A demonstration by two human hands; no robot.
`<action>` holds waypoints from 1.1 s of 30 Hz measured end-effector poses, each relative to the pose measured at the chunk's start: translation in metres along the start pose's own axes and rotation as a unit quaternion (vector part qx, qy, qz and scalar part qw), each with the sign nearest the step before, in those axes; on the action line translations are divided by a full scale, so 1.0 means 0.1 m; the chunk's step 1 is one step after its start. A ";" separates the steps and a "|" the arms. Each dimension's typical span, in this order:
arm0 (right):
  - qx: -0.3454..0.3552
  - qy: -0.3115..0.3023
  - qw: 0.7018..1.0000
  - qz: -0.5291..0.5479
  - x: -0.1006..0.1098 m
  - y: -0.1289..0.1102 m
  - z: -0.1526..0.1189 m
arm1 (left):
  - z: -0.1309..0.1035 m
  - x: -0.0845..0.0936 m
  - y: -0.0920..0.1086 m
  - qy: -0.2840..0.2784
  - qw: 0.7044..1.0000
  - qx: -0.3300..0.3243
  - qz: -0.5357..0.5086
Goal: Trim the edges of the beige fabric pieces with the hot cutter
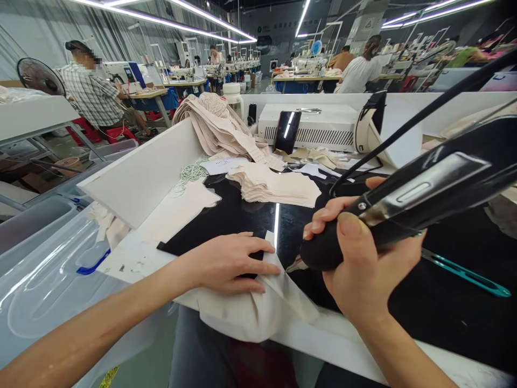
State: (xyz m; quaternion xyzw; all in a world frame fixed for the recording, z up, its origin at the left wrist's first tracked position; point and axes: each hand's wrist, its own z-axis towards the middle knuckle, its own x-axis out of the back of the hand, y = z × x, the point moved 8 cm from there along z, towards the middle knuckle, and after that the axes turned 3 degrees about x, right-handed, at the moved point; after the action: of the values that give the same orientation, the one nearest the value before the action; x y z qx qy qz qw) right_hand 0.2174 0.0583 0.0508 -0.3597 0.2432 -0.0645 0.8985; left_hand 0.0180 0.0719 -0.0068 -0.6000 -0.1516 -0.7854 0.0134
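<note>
My left hand (238, 263) lies flat with its fingers spread on a cream fabric piece (258, 310) at the table's front edge. My right hand (363, 258) is wrapped round a black handheld tool (436, 186) with a silver metal plate and a cable. The tool's rounded dark end points left, and a small tip (298, 264) shows beside the fabric, close to my left fingertips. Beyond my hands, a stack of cream cut pieces (274, 184) rests on the shiny black table surface (242, 218).
Teal tweezers (468, 272) lie right of my right hand. Farther back are bundled fabric (218, 126), a phone (287, 132) and a white vented box (315, 125). A white panel (141, 172) and plastic bins (44, 280) stand left. People sit at sewing tables behind.
</note>
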 end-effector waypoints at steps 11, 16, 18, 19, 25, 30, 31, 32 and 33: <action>-0.001 0.018 0.999 0.027 -0.07 0.10 0.06 | 0.01 -0.03 0.01 0.015 1.000 -0.004 -0.011; 0.003 0.006 1.000 -0.009 -0.09 0.11 0.06 | 0.01 -0.03 0.01 0.022 1.000 0.006 -0.020; 0.009 0.012 1.000 -0.012 -0.08 0.11 0.08 | 0.01 -0.03 0.01 0.024 0.999 0.009 -0.023; 0.012 0.018 1.000 -0.010 -0.08 0.12 0.09 | 0.01 -0.02 0.01 0.026 0.999 0.009 -0.024; 0.014 0.003 1.000 0.010 -0.13 0.19 0.10 | 0.00 -0.03 -0.01 0.024 0.999 0.014 -0.019; 0.012 0.002 1.000 -0.004 -0.15 0.21 0.11 | -0.01 -0.06 -0.03 0.012 0.999 0.025 -0.026; 0.011 0.005 1.000 -0.003 -0.15 0.22 0.12 | -0.01 -0.07 -0.04 0.008 0.999 0.030 -0.029; 0.014 0.009 1.000 0.004 -0.15 0.22 0.13 | -0.01 -0.07 -0.04 0.006 0.999 0.033 -0.030; 0.018 0.013 1.000 0.012 -0.15 0.23 0.14 | 0.00 -0.07 -0.04 0.005 0.999 0.034 -0.032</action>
State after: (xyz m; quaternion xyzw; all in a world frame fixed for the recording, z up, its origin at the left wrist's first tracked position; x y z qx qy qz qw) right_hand 0.2101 0.0885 0.0496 -0.3394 0.2580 -0.0633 0.9024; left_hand 0.0188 0.0744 -0.0146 -0.5897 -0.1977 -0.7830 0.0095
